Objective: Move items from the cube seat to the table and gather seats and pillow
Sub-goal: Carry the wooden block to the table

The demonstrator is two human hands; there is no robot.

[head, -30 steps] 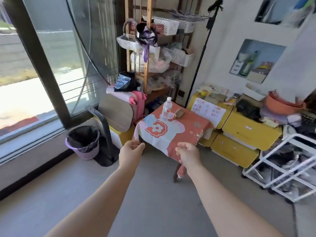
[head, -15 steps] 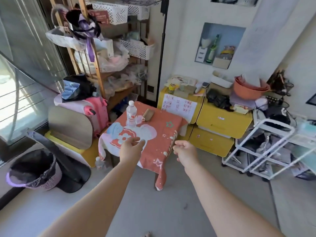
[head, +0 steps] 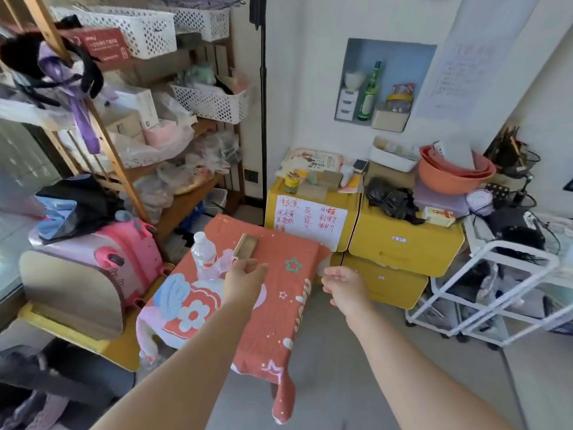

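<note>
L hand (head: 245, 280) & R hand (head: 345, 288) both open, empty. Bottle (head: 203, 255) looks light, slippery; grab its middle.

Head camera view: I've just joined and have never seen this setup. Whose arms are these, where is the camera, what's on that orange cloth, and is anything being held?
There is no machine here. The two bare arms belong to a person, and the only camera sits on their head, looking forward and down. The left hand is stretched out over the cloth-covered seat. The right hand hovers just past the seat's right edge. On the cloth stands a water bottle, and a flat brown box lies just beyond the left fingertips. Both hands are open and hold nothing. I cannot tell whether the left fingertips touch the box. Yellow drawers stand behind the seat.
</note>
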